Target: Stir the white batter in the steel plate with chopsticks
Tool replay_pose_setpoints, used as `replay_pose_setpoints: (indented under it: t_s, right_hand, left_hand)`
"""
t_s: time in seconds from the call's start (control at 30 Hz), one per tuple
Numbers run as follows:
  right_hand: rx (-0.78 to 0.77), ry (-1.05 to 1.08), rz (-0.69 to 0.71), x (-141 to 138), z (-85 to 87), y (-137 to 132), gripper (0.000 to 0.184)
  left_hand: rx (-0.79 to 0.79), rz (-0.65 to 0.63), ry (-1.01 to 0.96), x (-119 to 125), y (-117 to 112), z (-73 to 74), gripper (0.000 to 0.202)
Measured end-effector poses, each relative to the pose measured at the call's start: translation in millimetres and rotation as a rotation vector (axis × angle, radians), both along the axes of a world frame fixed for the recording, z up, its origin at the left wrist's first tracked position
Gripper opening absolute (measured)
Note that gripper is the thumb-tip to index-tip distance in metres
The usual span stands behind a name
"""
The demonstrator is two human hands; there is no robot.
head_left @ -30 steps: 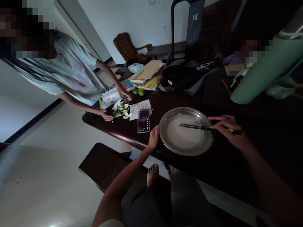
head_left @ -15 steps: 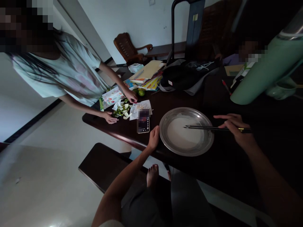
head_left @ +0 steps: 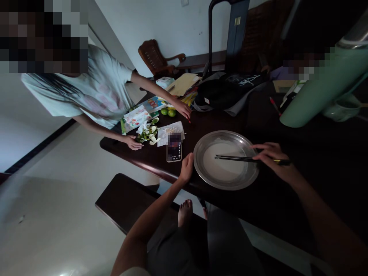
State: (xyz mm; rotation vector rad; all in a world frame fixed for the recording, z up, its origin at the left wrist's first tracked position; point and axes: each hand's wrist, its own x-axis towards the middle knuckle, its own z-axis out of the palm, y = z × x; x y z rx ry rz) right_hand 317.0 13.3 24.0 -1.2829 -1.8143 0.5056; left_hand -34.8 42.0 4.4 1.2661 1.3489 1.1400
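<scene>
Grips black chopsticks [head_left: 238,158] in the right hand [head_left: 273,159] at the right rim of the metal basin [head_left: 230,184]; points with the tips over the pale contents [head_left: 222,171], cannot tell whether touching them. Rests the left hand [head_left: 186,168] against the basin's left rim, cannot tell whether gripping it. Has the basin on the dark table [head_left: 212,120], with a phone [head_left: 174,151] just left of it, white flowers [head_left: 148,132] farther left, a green bottle [head_left: 313,88] beyond it to the right.

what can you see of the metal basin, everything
The round, shallow basin looks like shiny silvery metal, with a flared rim and sloping wall. It sits upright on the dark table, a whitish layer covering its bottom; liquid or paste, I can't tell. The left grip touches its rim; chopsticks in the right grip reach inside.
</scene>
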Motion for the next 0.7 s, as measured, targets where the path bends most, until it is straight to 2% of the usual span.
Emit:
replay_pose_setpoints:
  t_s: [0.07, 0.23, 0.4, 0.47, 0.6, 0.7]
  right_hand:
    - [-0.004, -0.033, 0.012, -0.8, 0.2, 0.7, 0.034]
    - [0.022, 0.076, -0.126, 8.8, 4.0, -1.7, 0.045]
    - [-0.041, 0.012, 0.003, 0.9, 2.7, -0.5, 0.039]
    - [-0.022, -0.032, -0.019, 0.5, 2.1, 1.3, 0.036]
    - [0.011, 0.017, -0.160, 7.2, 2.0, 1.2, 0.040]
    - [-0.008, 0.049, -0.095, 4.2, 0.3, -0.5, 0.042]
  left_hand:
    - [0.005, -0.002, 0.004, -0.4, 0.0, -0.5, 0.061]
    - [0.030, -0.020, 0.008, -1.5, -1.1, -0.3, 0.062]
    - [0.022, -0.026, 0.014, -0.8, -1.0, 0.9, 0.063]
    - [0.003, -0.016, 0.019, -0.4, -0.7, 1.2, 0.061]
    - [-0.003, -0.008, 0.021, -0.8, -0.8, 1.0, 0.058]
    - [0.004, -0.015, 0.022, -1.6, -1.5, 1.1, 0.058]
